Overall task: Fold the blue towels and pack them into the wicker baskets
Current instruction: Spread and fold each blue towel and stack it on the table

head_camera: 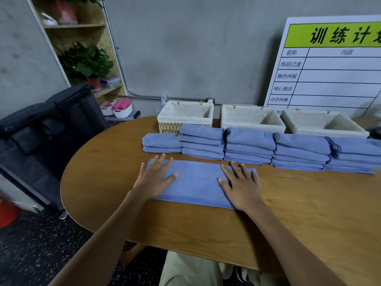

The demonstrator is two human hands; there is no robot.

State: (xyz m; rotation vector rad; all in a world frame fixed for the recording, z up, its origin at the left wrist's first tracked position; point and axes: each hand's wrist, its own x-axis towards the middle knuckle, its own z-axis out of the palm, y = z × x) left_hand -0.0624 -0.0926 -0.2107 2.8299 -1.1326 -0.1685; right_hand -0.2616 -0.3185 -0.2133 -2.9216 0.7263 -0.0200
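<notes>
Two bare hands press flat on a long, folded blue microfibre towel (195, 183) lying on the oval wooden table (309, 213): the left hand (153, 179) on its left end and the right hand (242, 187) on its right end, fingers straight and spread, gripping nothing. Just behind it sits a row of folded blue towel stacks (249, 148), and beyond those stand three cloth-lined wicker baskets (185, 117) near the wall.

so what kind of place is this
Probably a gym or fitness studio back room: a whiteboard headed as a training plan leans on a bare concrete wall, behind stacked blue towels.
</notes>
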